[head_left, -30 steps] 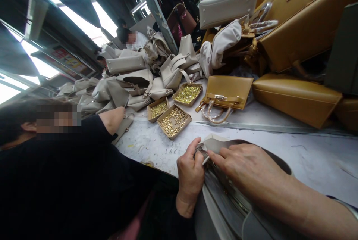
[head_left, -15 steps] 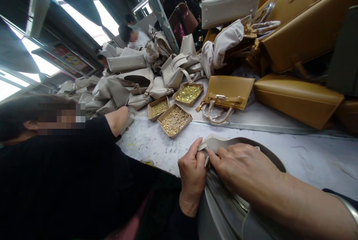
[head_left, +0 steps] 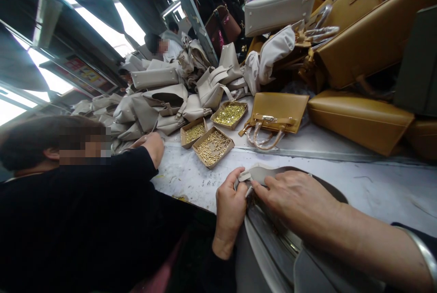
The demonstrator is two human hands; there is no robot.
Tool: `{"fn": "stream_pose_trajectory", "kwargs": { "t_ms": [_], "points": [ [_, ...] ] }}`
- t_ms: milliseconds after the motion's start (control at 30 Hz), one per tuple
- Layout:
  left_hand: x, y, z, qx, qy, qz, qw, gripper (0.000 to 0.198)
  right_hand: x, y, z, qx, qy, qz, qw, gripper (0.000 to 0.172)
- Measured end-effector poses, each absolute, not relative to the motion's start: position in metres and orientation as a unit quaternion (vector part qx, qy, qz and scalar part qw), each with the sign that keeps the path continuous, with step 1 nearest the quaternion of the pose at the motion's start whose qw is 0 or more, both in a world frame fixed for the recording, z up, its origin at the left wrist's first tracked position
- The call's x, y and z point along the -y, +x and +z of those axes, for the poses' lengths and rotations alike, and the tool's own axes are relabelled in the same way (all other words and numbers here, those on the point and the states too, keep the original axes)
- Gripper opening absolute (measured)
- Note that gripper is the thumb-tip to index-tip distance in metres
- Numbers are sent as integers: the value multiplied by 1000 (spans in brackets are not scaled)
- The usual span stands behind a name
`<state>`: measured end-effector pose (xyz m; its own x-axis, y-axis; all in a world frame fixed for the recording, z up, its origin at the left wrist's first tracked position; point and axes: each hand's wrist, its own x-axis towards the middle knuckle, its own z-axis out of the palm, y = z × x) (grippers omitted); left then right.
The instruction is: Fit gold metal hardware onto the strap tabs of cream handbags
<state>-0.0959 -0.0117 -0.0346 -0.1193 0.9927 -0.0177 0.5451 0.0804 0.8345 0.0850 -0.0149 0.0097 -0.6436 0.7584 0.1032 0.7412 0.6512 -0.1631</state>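
Note:
A beige leather handbag (head_left: 273, 243) lies open at the table's near edge under both my hands. My left hand (head_left: 230, 208) is closed, pinching the bag's corner tab (head_left: 254, 173) between thumb and fingers. My right hand (head_left: 297, 202) rests on the bag's rim just right of it, fingers pressed down on the same tab; what is under the fingertips is hidden. Three cardboard trays of small gold hardware (head_left: 213, 146) sit a short way beyond my hands.
A person in black (head_left: 82, 220) sits close on my left, one hand (head_left: 153, 145) on the table by a heap of beige bags (head_left: 160, 101). A mustard handbag (head_left: 275, 113) lies past the trays; larger mustard bags (head_left: 362, 120) pile up at right. Other people sit farther back.
My hands have stayed on the bag's corner, shifting only slightly. The person on the left has leaned in and their hand has come forward on the table.

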Motion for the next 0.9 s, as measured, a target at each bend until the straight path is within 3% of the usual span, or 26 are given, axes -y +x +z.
{"fn": "stream_pose_trajectory", "kwargs": {
  "t_ms": [100, 433, 900],
  "points": [
    [11, -93, -33, -662, 586, 345, 315, 44, 17, 88, 12, 908, -415, 44, 41, 28],
    [11, -92, -30, -651, 604, 342, 308, 42, 15, 88, 14, 904, -423, 60, 39, 27],
    [12, -93, -33, -655, 595, 355, 301, 43, 14, 92, 11, 913, -399, 28, 83, 28]
  ]
}}
